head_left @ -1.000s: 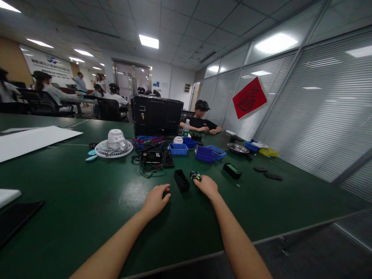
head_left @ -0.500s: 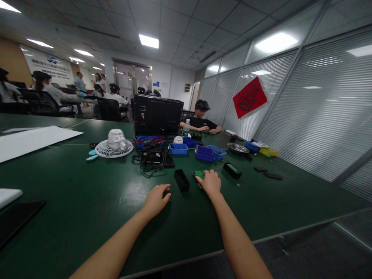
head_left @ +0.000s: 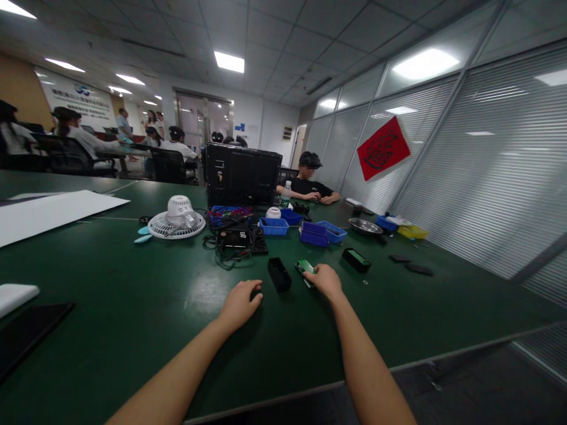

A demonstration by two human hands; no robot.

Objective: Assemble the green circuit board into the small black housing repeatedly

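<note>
My left hand (head_left: 240,304) rests on the green table (head_left: 133,307) with its fingers curled over a small dark object (head_left: 256,293) that is mostly hidden. My right hand (head_left: 326,278) lies a little farther out, fingers closed on a small green circuit board (head_left: 305,268) that sticks out to the left of the fingertips. Between the two hands stands a small black open box (head_left: 279,274). A flat black case with a green top (head_left: 355,260) lies to the right of my right hand.
Farther out sit a white fan (head_left: 177,220), a tangle of black cables and a device (head_left: 234,241), several blue bins (head_left: 316,233), a metal bowl (head_left: 364,226) and a large black case (head_left: 243,175). A person (head_left: 308,183) sits across. White sheets (head_left: 48,211) lie left.
My right hand turned the small board over, its green face now showing, and drew it slightly right and nearer. My left hand stayed where it was.
</note>
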